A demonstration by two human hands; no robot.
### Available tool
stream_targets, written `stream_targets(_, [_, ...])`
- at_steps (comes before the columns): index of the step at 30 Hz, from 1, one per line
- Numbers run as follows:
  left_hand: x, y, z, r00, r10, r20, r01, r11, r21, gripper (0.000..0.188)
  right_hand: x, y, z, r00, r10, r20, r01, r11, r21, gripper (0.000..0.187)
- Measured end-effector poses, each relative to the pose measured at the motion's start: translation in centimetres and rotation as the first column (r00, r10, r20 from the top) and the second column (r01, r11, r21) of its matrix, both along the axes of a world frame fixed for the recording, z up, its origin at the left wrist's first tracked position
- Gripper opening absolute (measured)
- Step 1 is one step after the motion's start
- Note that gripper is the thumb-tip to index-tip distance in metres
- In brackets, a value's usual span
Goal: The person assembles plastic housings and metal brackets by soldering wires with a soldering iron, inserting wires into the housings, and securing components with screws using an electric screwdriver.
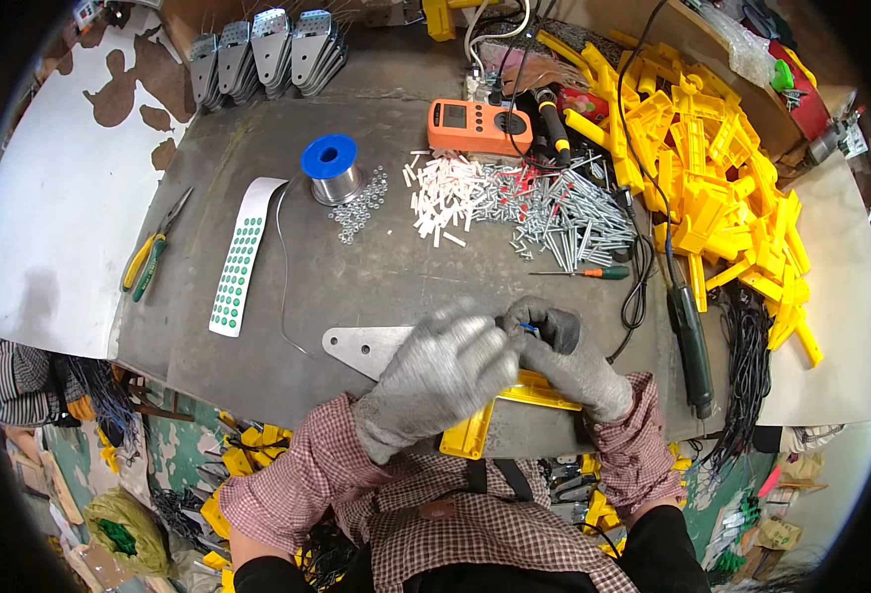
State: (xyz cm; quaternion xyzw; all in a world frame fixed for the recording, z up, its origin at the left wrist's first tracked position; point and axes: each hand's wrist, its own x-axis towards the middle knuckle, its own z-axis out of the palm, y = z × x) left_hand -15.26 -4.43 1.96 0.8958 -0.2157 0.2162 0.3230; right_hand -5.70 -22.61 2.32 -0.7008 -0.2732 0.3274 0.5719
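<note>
Both my hands wear grey gloves and meet over the front edge of the table. My left hand (440, 374), smeared by motion, is over a flat metal plate with holes (364, 348) and a yellow plastic housing (467, 435); its grip is unclear. Fingers curled, my right hand (569, 358) pinches a small blue piece (527, 327), mostly hidden by the glove. Another yellow stretch of plastic (544, 391) shows under the right hand. Whether the plate and housing are joined is hidden beneath the gloves.
Beyond my hands are loose screws (579, 212), white sleeves (445, 198), a solder spool (335, 168), an orange meter (480, 128) and a screwdriver (594, 273). Yellow housings (717, 158) pile up right, near a corded power screwdriver (691, 346). Pliers (156, 247) and a green-dot sticker strip (240, 262) lie left.
</note>
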Motion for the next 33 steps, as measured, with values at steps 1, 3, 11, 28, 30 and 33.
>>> stream_targets(1, [0.0, -0.1, 0.2, 0.977, -0.027, -0.212, -0.041, 0.949, -0.312, 0.034, -0.3, 0.1, 0.4, 0.992, -0.003, 0.128, 0.007, 1.000, -0.031, 0.010])
stream_targets(3, [0.0, -0.2, 1.1, 0.800, -0.303, -0.518, -0.271, 0.589, -0.762, 0.036, 0.1, 0.1, -0.1, 0.856, 0.022, 0.516, -0.037, 0.999, 0.018, 0.007])
stream_targets(11, [0.2, 0.5, 0.7, 0.999, 0.036, 0.013, -0.037, 0.999, 0.016, 0.040, 0.2, 0.0, 0.0, 0.925, 0.032, 0.377, -0.047, 0.998, 0.031, 0.011])
stream_targets(28, [0.8, -1.8, -0.6, 0.973, 0.107, -0.205, -0.184, 0.897, -0.403, 0.047, -1.9, -0.3, 2.2, 0.719, -0.034, 0.694, 0.156, 0.981, -0.113, 0.020])
stream_targets(30, [0.9, -2.2, -0.5, 0.955, -0.004, -0.295, -0.177, 0.794, -0.582, 0.046, -1.8, -1.0, 2.3, 0.663, 0.058, 0.746, 0.137, 0.971, -0.196, 0.023])
stream_targets(33, [0.5, -2.0, -0.2, 0.994, 0.102, -0.036, -0.103, 0.994, -0.038, 0.046, -0.4, -0.8, 2.3, 0.812, 0.092, 0.576, 0.104, 0.949, -0.299, 0.023])
